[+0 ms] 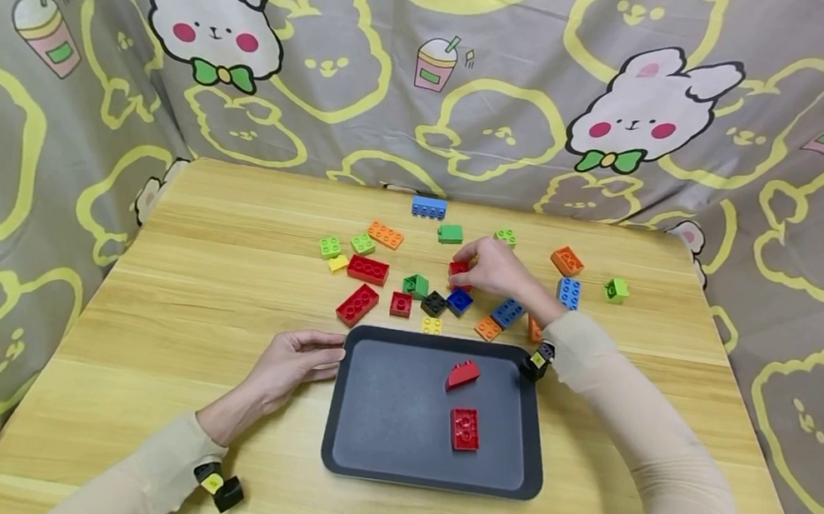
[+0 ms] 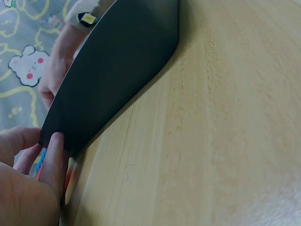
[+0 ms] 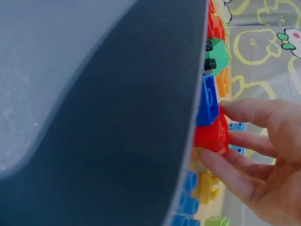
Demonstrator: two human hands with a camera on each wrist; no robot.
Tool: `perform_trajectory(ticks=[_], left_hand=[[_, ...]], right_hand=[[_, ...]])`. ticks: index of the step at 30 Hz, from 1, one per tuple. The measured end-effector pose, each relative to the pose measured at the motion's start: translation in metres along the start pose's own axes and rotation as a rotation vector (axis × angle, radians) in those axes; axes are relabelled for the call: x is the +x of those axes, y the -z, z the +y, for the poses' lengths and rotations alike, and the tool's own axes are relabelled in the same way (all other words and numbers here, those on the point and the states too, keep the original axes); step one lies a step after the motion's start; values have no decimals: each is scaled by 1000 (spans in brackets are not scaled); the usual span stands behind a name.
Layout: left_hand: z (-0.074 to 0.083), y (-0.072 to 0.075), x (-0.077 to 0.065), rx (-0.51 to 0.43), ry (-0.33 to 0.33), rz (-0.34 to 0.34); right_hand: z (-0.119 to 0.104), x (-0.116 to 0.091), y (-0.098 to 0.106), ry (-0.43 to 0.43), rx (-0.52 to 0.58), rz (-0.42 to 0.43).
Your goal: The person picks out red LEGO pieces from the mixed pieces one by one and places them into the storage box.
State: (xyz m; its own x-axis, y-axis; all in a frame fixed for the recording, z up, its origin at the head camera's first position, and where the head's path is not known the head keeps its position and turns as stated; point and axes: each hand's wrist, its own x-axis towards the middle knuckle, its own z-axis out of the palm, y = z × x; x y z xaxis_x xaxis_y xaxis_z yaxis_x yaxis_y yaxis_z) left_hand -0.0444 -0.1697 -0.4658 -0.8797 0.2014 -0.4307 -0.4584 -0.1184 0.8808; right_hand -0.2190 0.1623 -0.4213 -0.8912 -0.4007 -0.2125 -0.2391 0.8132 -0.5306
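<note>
My right hand (image 1: 497,268) reaches past the tray and grips a red toy building brick (image 1: 458,271) among the loose bricks. In the right wrist view, thumb and fingers are around that red brick, close beside a dark blue brick (image 3: 208,101). My left hand (image 1: 287,368) holds the dark grey tray (image 1: 388,409) at its far left corner, fingertips at the rim. Inside the tray, toward its right side, lie a red curved brick (image 1: 463,375) and a red rectangular brick (image 1: 465,430) with its hollow underside up.
Several loose bricks lie beyond the tray, including red bricks (image 1: 369,270), a green brick (image 1: 415,286), a black brick (image 1: 434,304) and a blue brick (image 1: 429,207) near the far edge. An orange brick (image 1: 566,261) sits to the right. Patterned curtains (image 1: 372,60) surround the wooden table (image 1: 229,271).
</note>
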Motion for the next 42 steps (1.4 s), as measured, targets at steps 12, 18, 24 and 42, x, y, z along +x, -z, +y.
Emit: perform_trajectory(ticks=[12, 18, 24, 42], left_hand=[[0, 0, 0, -3, -8, 1], [1, -1, -1, -4, -3, 5], [1, 0, 0, -1, 2, 3], [2, -1, -1, 0, 5, 11]], right_hand=[[-8, 4, 4, 7, -45, -56], [-9, 5, 6, -19, -56, -66], [-6, 2, 8, -17, -57, -66], [-5, -21, 31, -47, 26, -68]])
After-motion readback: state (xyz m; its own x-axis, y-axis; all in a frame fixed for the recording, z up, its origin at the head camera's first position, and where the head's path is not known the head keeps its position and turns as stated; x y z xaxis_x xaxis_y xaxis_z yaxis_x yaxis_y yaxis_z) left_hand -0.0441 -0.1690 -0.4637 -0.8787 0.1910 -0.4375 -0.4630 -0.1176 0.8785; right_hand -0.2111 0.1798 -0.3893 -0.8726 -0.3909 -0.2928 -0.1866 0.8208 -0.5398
